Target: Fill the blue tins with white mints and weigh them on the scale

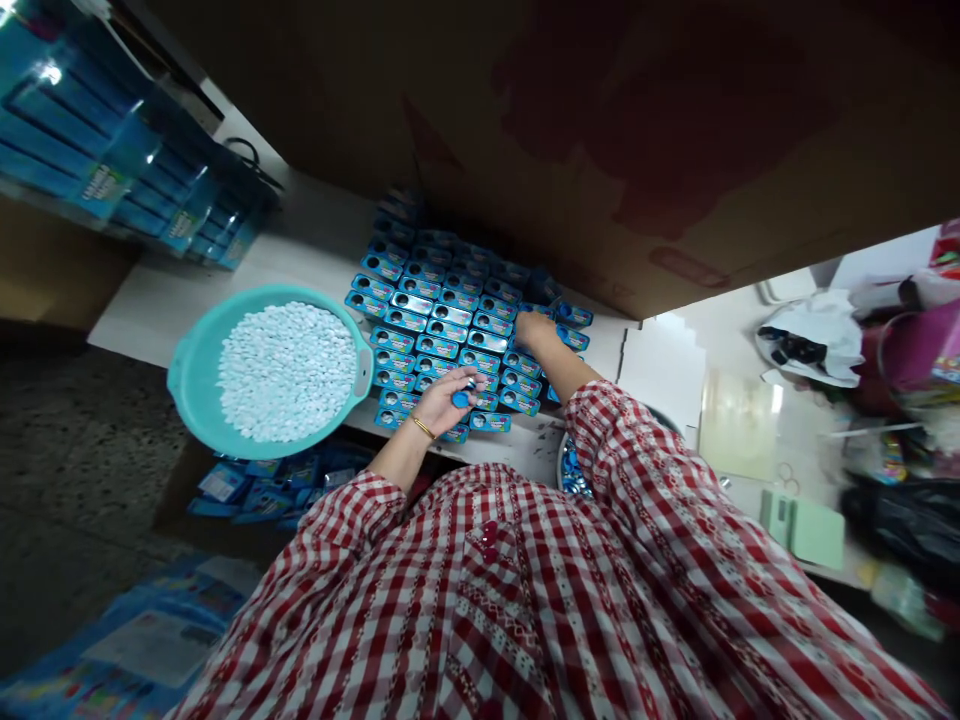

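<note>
Many small blue boxes (451, 330) with printed labels and dark round spots stand packed in rows on the white table. My left hand (442, 398), palm up with fingers curled, cradles a few small blue round pieces (460, 399) over the front rows. My right hand (534, 328) reaches down onto the boxes at the right of the rows; its fingers are hidden from this angle. Under my right sleeve, partly covered, is a container of shiny blue and silver pieces (574, 472).
A turquoise basin (196, 400) of white tablet-like pieces (289, 370) sits at the left table edge. Behind the rows rises a large cardboard box (480, 110). Clear-wrapped blue packs (112, 140) are stacked far left. Below the basin, a carton holds blue packets (262, 490).
</note>
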The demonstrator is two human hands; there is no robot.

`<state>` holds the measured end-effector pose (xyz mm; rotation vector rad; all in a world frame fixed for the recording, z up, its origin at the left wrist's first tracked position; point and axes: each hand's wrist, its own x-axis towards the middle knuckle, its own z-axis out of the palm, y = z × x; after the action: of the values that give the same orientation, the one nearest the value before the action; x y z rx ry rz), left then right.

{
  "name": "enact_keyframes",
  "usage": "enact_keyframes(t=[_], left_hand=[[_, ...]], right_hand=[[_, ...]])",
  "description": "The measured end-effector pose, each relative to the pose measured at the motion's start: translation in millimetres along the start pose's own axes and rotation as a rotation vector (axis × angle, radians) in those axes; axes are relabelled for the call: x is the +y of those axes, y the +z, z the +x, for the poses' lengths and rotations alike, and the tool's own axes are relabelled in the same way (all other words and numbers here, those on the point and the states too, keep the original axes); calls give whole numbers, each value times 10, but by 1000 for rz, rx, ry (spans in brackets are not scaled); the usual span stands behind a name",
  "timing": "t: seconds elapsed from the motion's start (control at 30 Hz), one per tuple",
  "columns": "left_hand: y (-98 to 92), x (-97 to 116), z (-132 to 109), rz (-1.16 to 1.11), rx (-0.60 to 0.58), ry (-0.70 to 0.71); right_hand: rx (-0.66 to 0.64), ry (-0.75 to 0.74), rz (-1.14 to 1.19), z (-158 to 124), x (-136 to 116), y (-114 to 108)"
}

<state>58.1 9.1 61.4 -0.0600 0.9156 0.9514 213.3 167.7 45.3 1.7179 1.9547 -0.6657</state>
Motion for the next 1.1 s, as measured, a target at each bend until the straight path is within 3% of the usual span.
enact_keyframes(t=[0.13,0.27,0.37,0.43,0.5,0.63,0.7,0.8,0.87,1.1], left_hand=[[-24,-15,20,21,-6,51],[-27,-2,38,19,-16,46],[-2,-7,64,54,-24,25],[25,-27,82,86,-50,6],[49,-57,91,111,-86,-25],[29,-109,78,136,-62,-76],[-22,-126,74,145,1,-74],[-108,-138,70,149,116,-35],[-144,-135,57,139,150,-15],[-128,-89,-11,109,140,-7]], right_hand=[[-1,36,-23,55,-3,-59],[118,-18,15,-226,59,23],[230,-323,267,-559,36,211],[178,-553,440,-744,-24,349],[78,-630,529,-861,-72,461],[-5,-441,698,-897,43,579],[48,-292,712,-847,181,592],[209,-120,536,-733,321,565],[245,-69,359,-656,309,525],[61,16,58,-382,-2,335]])
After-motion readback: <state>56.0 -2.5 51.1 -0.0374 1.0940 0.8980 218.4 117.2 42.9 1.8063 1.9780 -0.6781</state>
